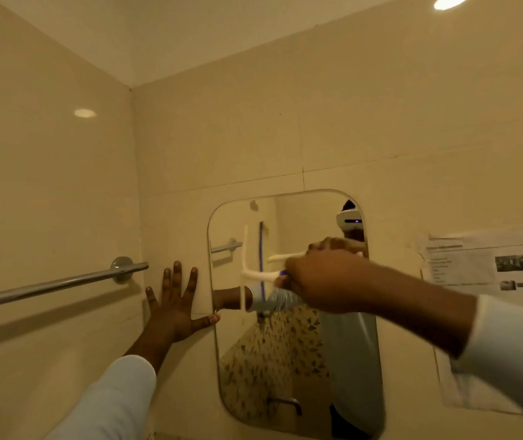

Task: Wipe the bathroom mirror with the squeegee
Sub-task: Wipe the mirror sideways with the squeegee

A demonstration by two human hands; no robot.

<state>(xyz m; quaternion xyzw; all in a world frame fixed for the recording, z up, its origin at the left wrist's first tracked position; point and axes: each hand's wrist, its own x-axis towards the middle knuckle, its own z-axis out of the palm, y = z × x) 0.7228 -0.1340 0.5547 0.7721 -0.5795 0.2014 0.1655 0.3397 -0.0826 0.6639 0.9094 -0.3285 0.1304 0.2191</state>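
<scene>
A rounded rectangular mirror (285,360) hangs on the beige tiled wall. My right hand (320,281) is shut on the handle of a white squeegee (254,275) with a blue part near the grip. Its long blade stands upright against the left part of the glass. My left hand (174,300) lies flat on the wall with fingers spread, and its thumb touches the mirror's left edge. The glass reflects my arm, the squeegee and my body.
A metal towel bar (50,285) runs along the left wall toward the corner. Sheets of printed paper (488,265) are stuck on the wall right of the mirror. A tap shows in the reflection low in the glass.
</scene>
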